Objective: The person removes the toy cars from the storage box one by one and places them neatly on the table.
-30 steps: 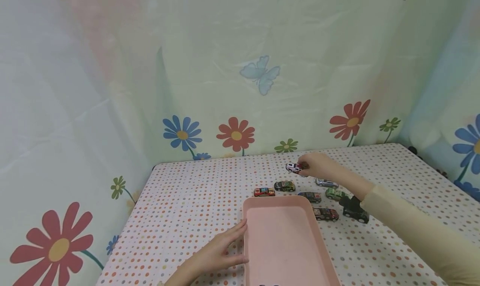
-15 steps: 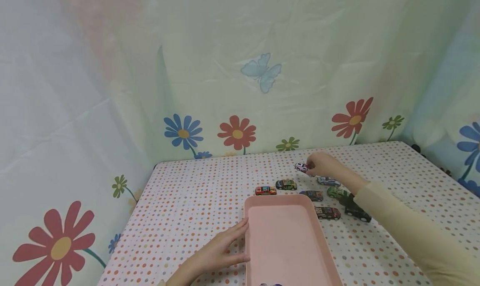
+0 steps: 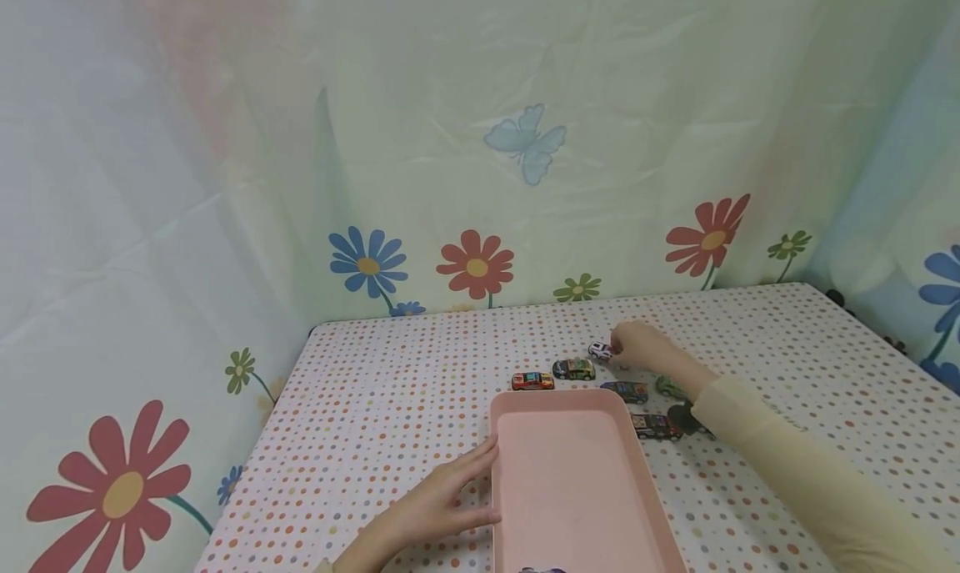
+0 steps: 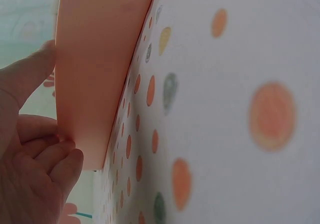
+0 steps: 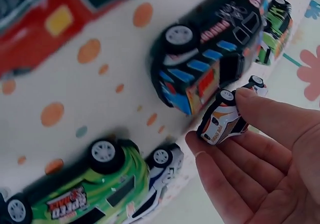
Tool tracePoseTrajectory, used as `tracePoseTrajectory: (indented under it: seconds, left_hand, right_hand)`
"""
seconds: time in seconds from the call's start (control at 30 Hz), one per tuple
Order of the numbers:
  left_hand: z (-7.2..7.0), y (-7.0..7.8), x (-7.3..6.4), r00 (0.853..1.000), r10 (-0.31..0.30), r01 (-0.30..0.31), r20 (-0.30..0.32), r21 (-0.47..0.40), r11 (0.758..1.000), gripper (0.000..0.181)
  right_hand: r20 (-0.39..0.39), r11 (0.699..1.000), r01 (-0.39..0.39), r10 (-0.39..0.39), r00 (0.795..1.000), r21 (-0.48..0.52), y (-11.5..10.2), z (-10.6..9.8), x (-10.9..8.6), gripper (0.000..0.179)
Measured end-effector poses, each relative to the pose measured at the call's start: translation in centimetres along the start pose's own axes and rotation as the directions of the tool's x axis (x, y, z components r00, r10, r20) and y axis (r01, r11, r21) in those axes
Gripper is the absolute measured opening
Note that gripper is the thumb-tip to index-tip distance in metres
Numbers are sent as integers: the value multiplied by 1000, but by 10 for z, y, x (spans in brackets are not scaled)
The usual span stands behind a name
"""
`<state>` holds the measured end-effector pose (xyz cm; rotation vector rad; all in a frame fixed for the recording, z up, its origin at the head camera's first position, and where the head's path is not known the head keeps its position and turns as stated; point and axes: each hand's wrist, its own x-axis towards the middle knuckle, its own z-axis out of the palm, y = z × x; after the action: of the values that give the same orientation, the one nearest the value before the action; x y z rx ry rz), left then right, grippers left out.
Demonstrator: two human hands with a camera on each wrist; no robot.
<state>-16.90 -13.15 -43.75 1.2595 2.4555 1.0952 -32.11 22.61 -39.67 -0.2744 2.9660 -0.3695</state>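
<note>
My right hand (image 3: 648, 352) pinches a small white toy car (image 5: 222, 119) between thumb and fingers, low over the far side of the table. A black toy car with blue and orange markings (image 5: 210, 49) is close beside it in the right wrist view. At the left of the pink tray (image 3: 573, 481), my left hand (image 3: 438, 502) rests with spread, relaxed fingers and thumb against the side wall and rim. In the left wrist view, bent fingertips (image 4: 72, 151) touch the wall's outside. A purple toy car (image 3: 542, 570) shows partly at the tray's near end.
A red-and-yellow toy car (image 3: 533, 381) and a dark patterned one (image 3: 574, 369) stand behind the tray. To its right are a dark red car (image 3: 654, 427) and a green car (image 5: 85, 194), partly under my right arm. A flowered curtain (image 3: 420, 139) hangs behind the table.
My right hand first shifts right with the white toy car, then lowers it toward the table beside the dark patterned car. The left hand stays at the tray's side.
</note>
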Motion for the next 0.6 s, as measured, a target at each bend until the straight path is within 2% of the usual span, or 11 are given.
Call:
tracePoseTrajectory:
  seconds: [0.23, 0.6]
  left_hand:
    - [-1, 1, 0, 1000, -8, 8, 3, -5, 1000, 72]
    - [0, 3, 0, 1000, -11, 11, -2, -17, 1000, 72]
  right_hand:
    - [-3, 998, -9, 8, 1000, -58, -8, 2, -4, 11]
    - [-9, 995, 24, -25, 1000, -96, -12, 4, -11, 14]
